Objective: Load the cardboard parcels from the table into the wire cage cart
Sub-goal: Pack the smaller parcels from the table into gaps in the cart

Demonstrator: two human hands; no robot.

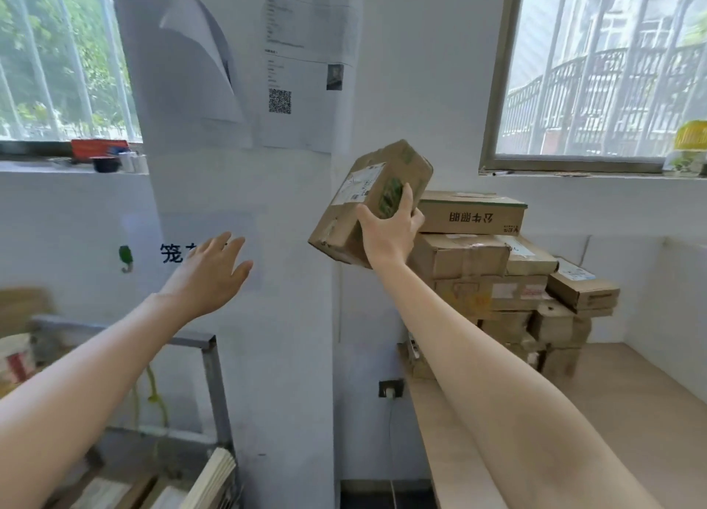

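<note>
My right hand (388, 230) grips a brown cardboard parcel (355, 206) with a white label, held tilted in the air in front of the white wall, left of the parcel pile. My left hand (214, 271) is raised with fingers spread and holds nothing, well to the left of the parcel. A stack of several cardboard parcels (493, 263) rests on the wooden table (650, 386) in the right corner. The wire cage cart (212, 359) shows its grey metal frame at the lower left, with flat cartons (206, 482) inside.
A white wall pillar with taped papers and a QR code (280, 101) stands between cart and table. Windows flank it; small items sit on the left sill (103, 156). A wall socket with a cable (391, 389) is below the table edge.
</note>
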